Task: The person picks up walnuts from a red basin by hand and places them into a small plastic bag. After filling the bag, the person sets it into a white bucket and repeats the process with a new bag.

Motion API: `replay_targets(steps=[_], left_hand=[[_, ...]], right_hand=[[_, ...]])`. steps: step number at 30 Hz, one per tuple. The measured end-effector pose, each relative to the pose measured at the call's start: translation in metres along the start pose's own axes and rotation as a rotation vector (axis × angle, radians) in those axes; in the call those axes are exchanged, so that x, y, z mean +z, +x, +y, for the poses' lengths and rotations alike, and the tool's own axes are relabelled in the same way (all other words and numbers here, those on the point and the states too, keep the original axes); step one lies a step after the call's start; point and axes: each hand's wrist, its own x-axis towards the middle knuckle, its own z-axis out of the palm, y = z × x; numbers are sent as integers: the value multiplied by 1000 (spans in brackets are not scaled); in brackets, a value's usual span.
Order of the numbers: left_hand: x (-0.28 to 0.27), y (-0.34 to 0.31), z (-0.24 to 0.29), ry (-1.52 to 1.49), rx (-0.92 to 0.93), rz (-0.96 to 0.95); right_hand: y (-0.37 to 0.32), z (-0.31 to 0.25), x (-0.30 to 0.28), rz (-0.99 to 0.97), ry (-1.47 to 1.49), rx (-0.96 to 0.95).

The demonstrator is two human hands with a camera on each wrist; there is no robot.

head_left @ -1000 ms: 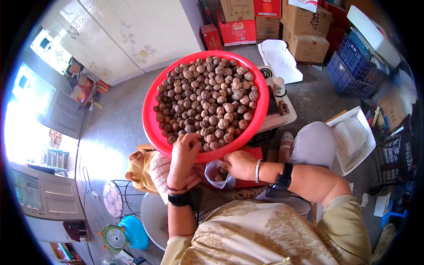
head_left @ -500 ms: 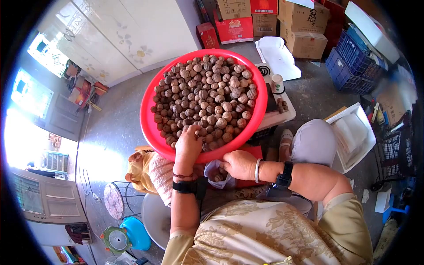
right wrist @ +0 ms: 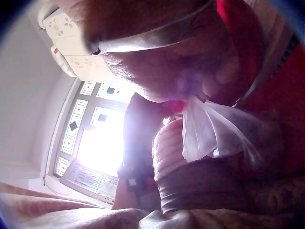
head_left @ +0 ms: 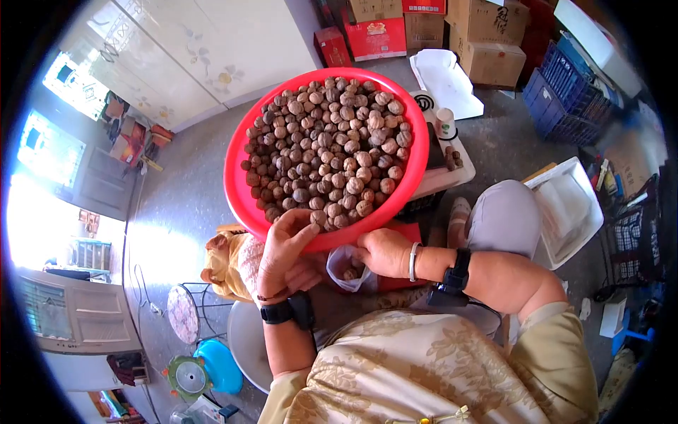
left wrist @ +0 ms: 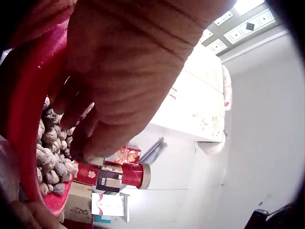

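Observation:
A large red basin (head_left: pixel 236 189) holds a heap of walnuts (head_left: pixel 321 145) in wrinkled brown shells. My left hand (head_left: pixel 284 249) is at the basin's near rim, thumb and forefinger apart, fingertips right by the closest walnuts. In the left wrist view its fingers (left wrist: pixel 102 138) bend down over the heap. Just below the rim, my right hand (head_left: pixel 388 252) grips the edge of a thin white plastic bag (head_left: pixel 337 268). Several walnuts lie inside this bag. Its white folds (right wrist: pixel 202 129) hang from the right fingers in the right wrist view.
A low white table with a paper cup (head_left: pixel 445 124) stands right of the basin. Cardboard boxes (head_left: pixel 492 63), blue crates (head_left: pixel 565 106) and a white foam tray (head_left: pixel 565 212) lie farther right. To the left are a round stool (head_left: pixel 183 314) and a grey tub (head_left: pixel 247 345).
My left hand has drawn back from over the walnuts to the near rim and turned, its thumb and forefinger spreading. My right hand stays at the bag. The basin sits slightly higher in view.

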Motion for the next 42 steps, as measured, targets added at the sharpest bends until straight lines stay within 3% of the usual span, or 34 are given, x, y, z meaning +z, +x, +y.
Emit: replay_targets(steps=[5,13,17,22,25,33,37,40,42], left_hand=[[-9,-17,10,111,-97,-102],[-6,-22,19,398,188,-305],[-1,-24,22,386,172,-303],[2,-12,11,371,68,-68],[6,7,-14,424,152,44],[30,43,-24,697,74,8],[33,49,-27,729,121,25],[32,51,-29,748,34,19],[30,49,-36,616,55,57]], right_hand=[[0,-6,-6,-18,-3,35],[1,-4,-6,-65,-22,56],[0,-5,-8,-78,-41,58],[1,-11,-15,-120,-28,96],[1,-5,-6,-54,-26,65],[3,5,5,-12,-20,35],[2,5,6,-17,-8,38],[1,-1,0,-47,45,78],[1,1,2,-18,23,52]])
